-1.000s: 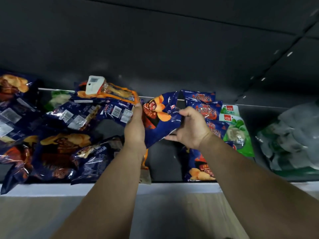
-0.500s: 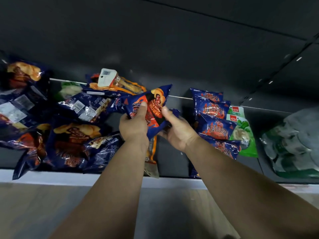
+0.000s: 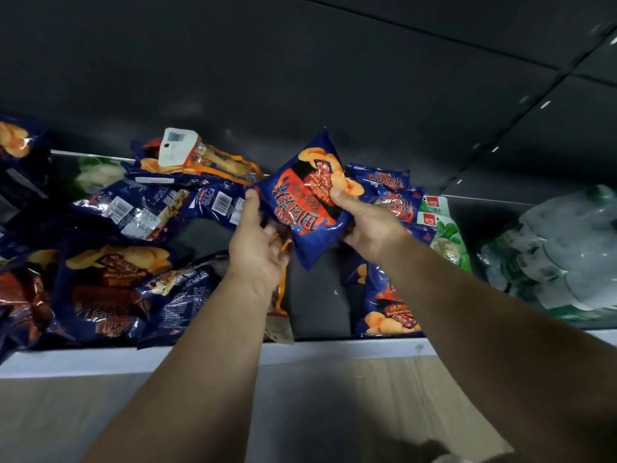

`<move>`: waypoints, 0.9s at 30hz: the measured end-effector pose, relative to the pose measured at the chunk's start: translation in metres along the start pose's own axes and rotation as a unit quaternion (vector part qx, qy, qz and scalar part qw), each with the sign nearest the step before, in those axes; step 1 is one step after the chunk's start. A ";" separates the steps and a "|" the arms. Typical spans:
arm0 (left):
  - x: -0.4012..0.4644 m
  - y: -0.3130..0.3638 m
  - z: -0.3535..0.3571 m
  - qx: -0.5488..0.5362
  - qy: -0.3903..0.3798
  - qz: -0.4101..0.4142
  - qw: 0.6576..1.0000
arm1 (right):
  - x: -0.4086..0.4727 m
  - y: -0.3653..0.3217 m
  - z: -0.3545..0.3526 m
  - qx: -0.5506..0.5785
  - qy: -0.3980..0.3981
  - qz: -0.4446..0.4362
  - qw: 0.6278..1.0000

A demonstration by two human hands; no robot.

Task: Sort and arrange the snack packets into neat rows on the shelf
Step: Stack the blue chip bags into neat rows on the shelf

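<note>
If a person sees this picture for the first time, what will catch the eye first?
First, the blue chip packet held up at centre between the left hand and the right hand. Next, the untidy pile of blue packets on the left of the shelf, against the neat row at the right.

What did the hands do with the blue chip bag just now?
Both hands, left hand and right hand, lifted the blue bag and turned it so its printed front faces the camera. They kept hold throughout. The pile and row stayed put.
</note>
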State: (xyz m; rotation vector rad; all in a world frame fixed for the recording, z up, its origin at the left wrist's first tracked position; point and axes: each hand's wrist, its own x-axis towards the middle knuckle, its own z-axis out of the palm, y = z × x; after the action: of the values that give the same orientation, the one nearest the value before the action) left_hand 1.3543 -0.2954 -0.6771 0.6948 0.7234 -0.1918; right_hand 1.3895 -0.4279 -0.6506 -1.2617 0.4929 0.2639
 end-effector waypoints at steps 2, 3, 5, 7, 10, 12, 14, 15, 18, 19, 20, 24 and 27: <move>-0.005 -0.003 0.002 0.036 -0.037 -0.008 0.999 | -0.003 -0.008 -0.001 0.032 0.009 -0.002 0.999; -0.009 -0.005 0.005 0.052 -0.052 -0.010 0.997 | -0.006 -0.009 0.001 0.045 0.010 -0.003 0.999; -0.015 -0.009 0.012 0.065 -0.061 -0.008 0.996 | -0.012 -0.003 0.005 0.076 0.012 -0.002 0.997; -0.017 -0.014 0.016 0.061 -0.047 0.014 0.997 | -0.013 0.009 0.007 0.119 0.012 -0.003 0.993; -0.018 -0.021 0.014 -0.005 -0.030 0.035 0.999 | -0.014 0.024 0.014 0.173 0.022 0.001 0.985; -0.017 -0.024 0.010 -0.050 -0.011 0.033 0.998 | -0.014 0.034 0.020 0.189 0.037 0.009 0.981; -0.018 -0.027 0.007 -0.055 -0.005 0.047 0.997 | -0.018 0.041 0.028 0.190 0.035 0.032 0.981; -0.019 -0.028 0.005 -0.053 0.000 0.056 0.997 | -0.021 0.044 0.032 0.192 0.034 0.045 0.980; -0.015 -0.028 0.001 -0.063 0.008 0.066 0.996 | -0.024 0.051 0.041 0.215 0.041 0.069 0.973; -0.014 -0.027 0.000 -0.065 0.009 0.068 0.996 | -0.024 0.052 0.042 0.223 0.040 0.072 0.971; -0.014 -0.026 -0.001 -0.069 0.011 0.071 0.995 | -0.024 0.052 0.044 0.228 0.038 0.075 0.970; -0.012 -0.030 -0.001 -0.059 -0.010 0.086 0.994 | -0.016 0.054 0.048 0.220 0.025 0.092 0.971; -0.013 -0.032 0.000 -0.020 0.013 0.091 0.996 | -0.014 0.057 0.051 0.182 0.011 0.101 0.978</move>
State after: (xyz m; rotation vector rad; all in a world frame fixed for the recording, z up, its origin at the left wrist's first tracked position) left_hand 1.3325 -0.3211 -0.6852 0.7215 0.6828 -0.0022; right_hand 1.3620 -0.3614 -0.6805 -0.8593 0.6576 0.3153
